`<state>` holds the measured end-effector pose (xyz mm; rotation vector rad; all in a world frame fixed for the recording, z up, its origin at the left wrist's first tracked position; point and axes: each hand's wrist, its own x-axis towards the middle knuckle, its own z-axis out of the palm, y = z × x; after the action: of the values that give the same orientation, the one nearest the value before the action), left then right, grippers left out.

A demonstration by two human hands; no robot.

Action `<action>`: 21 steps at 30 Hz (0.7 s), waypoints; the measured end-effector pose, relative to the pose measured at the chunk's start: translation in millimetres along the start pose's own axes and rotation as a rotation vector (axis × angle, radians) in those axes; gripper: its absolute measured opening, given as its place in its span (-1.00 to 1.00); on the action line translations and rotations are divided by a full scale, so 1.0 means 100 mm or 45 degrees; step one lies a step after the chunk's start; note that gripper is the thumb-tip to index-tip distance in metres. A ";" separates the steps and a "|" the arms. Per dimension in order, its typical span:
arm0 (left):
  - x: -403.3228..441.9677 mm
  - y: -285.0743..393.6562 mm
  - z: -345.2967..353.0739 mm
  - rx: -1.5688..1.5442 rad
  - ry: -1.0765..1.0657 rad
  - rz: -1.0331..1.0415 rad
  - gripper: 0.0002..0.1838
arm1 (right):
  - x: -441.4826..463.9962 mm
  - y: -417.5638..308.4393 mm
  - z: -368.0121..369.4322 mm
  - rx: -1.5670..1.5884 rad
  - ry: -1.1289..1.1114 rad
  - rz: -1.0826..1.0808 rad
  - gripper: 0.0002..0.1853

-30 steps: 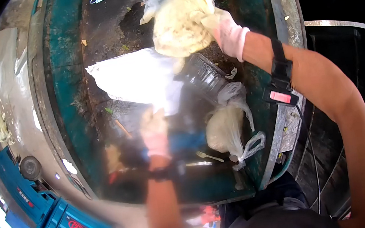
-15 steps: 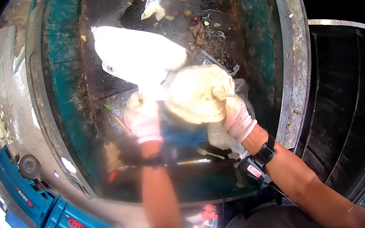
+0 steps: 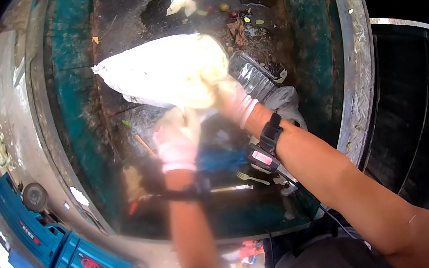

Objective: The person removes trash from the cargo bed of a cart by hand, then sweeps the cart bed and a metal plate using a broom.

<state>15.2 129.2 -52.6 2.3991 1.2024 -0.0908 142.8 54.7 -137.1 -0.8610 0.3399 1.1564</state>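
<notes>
I have the left hand [image 3: 177, 131] pinching the edge of the white bag [image 3: 143, 67] and the right hand [image 3: 231, 99] clamped on a yellowish disc [image 3: 201, 84] overlapping it.

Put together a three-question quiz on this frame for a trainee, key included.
1. What does the left hand pinch?
A) a dry leaf
B) the white bag
C) a wooden stick
2. True or false: the fork lies nearer the person's body than the clear plastic tray.
3. Which hand holds the pale yellow, flatbread-like piece?

Key: 1. B; 2. True; 3. The right hand.
</notes>
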 end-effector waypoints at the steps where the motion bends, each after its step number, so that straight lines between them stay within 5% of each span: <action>1: 0.01 0.05 -0.03 0.026 0.019 0.060 -0.66 | 0.06 0.05 0.08 -0.130 0.002 -0.060 -0.60; 2: 0.01 0.11 -0.07 0.053 0.033 0.119 -0.66 | 0.12 0.07 0.13 -0.640 0.087 -0.006 -0.58; 3: 0.00 0.15 -0.08 0.078 0.044 0.179 -0.67 | 0.08 -0.09 0.26 -1.586 0.032 -0.088 -0.55; 5: -0.02 0.15 -0.01 0.098 0.091 0.230 -0.70 | 0.25 -0.01 0.31 -2.290 -0.020 -0.047 -0.51; 7: -0.02 0.11 0.06 0.099 0.105 0.183 -0.73 | 0.11 -0.13 0.39 -2.520 -0.223 -0.023 -0.56; 11: 0.03 0.00 0.04 -0.136 0.073 -0.056 -0.69 | -0.11 -0.64 0.59 -2.076 0.081 0.050 -0.63; 13: 0.05 0.02 0.01 -0.155 0.022 -0.159 -0.62 | 0.06 -0.59 0.23 -2.042 0.374 -0.512 -0.64; 14: 0.06 0.00 0.03 -0.170 0.023 -0.168 -0.58 | 0.12 -0.60 0.07 -2.213 0.284 -0.894 -0.47; 17: 0.07 0.02 0.08 -0.162 0.023 -0.189 -0.52 | 0.35 -0.52 0.17 -2.768 0.207 -0.723 -0.35; 21: 0.07 0.09 0.08 -0.147 0.050 -0.216 -0.49 | 0.54 -0.53 0.32 -2.993 -0.145 -0.514 -0.33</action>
<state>27.7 126.3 -58.6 2.2065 1.3895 -0.0268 206.3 106.4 -129.4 -2.5749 -1.6298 0.7438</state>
